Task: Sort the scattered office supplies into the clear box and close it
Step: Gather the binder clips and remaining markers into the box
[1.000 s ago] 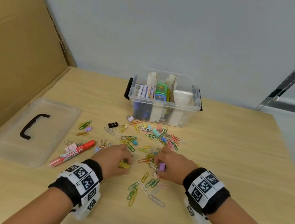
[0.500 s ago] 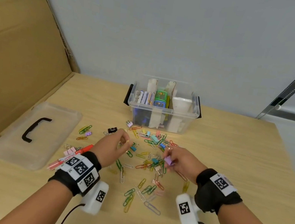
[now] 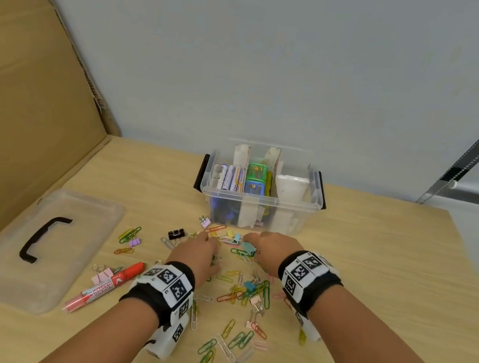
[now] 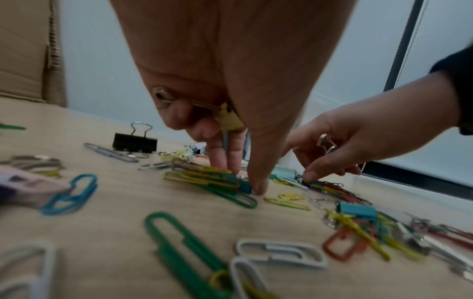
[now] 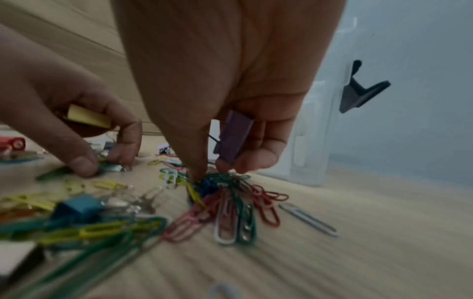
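Right wrist: your right hand (image 5: 217, 113) clamps a purple binder clip (image 5: 234, 137); light, slippery paper clips (image 5: 230, 204) need fingertip pinches.

Black wristbands (image 3: 161, 290), white square-code tags, wrist cameras

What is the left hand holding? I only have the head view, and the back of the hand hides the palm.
Observer: The left wrist view shows the left hand holding a yellow binder clip against the palm with curled fingers. Thumb and forefinger touch down on the paper clips.
Operator: And the right?
Observer: Same pattern. In the right wrist view, the right hand has a purple binder clip tucked under curled fingers.
Operator: Are its fingertips free?
Observer: No, thumb and a fingertip pinch at a tangle of coloured clips on the table.
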Demonstrator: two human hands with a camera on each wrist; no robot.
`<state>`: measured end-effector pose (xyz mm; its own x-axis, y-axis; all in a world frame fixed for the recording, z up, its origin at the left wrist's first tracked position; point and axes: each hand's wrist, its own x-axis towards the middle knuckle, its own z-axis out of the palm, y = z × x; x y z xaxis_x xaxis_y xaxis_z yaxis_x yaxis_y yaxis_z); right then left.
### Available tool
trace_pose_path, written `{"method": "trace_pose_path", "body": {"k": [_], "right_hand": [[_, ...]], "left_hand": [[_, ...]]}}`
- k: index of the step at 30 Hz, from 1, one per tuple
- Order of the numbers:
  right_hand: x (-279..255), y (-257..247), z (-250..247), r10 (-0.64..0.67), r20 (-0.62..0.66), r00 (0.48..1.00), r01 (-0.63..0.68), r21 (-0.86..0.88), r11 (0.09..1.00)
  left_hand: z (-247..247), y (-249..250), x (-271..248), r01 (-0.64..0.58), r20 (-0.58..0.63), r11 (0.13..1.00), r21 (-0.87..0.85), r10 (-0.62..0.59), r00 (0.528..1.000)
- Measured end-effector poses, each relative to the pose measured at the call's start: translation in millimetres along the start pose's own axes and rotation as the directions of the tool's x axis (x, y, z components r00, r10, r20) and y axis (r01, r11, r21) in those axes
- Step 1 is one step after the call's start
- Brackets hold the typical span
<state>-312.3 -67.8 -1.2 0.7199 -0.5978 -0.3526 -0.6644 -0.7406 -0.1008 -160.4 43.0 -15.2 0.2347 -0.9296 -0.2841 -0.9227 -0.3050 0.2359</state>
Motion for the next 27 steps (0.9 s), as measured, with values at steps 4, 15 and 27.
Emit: {"method": "trace_pose_path", "body": {"k": [4,15,27], "right_hand": [[4.7,0.9,5.5,0.001,-0.033,0.999,-0.001,0.004,1.000],[-22.5,4.1,5.8,0.104,-0.080,0.991,-0.009,0.750,0.661],[-44.1,27.8,-88.7,0.276,-0.454,0.847,0.198,0.751,0.629]], "left_hand": [[1.7,-3.3,0.7,-0.006,-0.019,1.000,-0.014,0.006,1.000],[-4.3,2.1,-4.4,-0.077,-0.062,0.961,0.265,0.097,0.993],[0.2,-7.0,-2.8,-0.104,-0.116,0.976,0.194,0.128,0.985]]}}
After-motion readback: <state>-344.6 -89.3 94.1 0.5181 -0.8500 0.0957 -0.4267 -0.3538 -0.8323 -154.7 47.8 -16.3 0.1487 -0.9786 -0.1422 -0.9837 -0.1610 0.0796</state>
